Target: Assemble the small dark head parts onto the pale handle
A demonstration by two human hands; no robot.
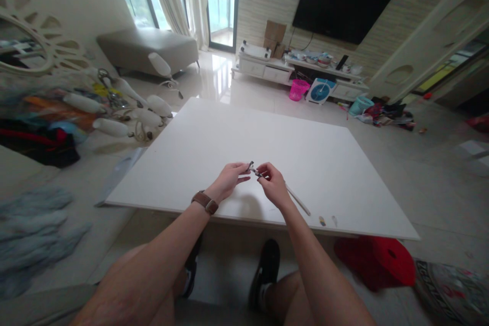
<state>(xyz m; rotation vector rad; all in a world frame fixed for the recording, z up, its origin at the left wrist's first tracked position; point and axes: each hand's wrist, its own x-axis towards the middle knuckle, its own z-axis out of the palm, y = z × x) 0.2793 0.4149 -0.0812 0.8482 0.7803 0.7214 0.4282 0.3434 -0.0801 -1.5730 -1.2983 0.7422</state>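
Observation:
Both my hands meet over the near middle of a low white table (313,147). My left hand (229,179), with a brown watch on its wrist, pinches a small dark metal piece (250,166) at its fingertips. My right hand (272,183) is closed on the other end of the same small piece. A thin pale stick (298,200) runs from under my right hand toward the table's front edge; whether the hand holds it I cannot tell. Two tiny parts (327,221) lie near the front edge, right of my hands.
A white chandelier with long bulbs (130,107) lies on the floor at the left, beside clutter. A red stool (376,260) sits under the table's right corner. Beyond are a grey chaise (148,48), a TV stand (301,69) and a pink basket (297,89). My knees and shoes are below.

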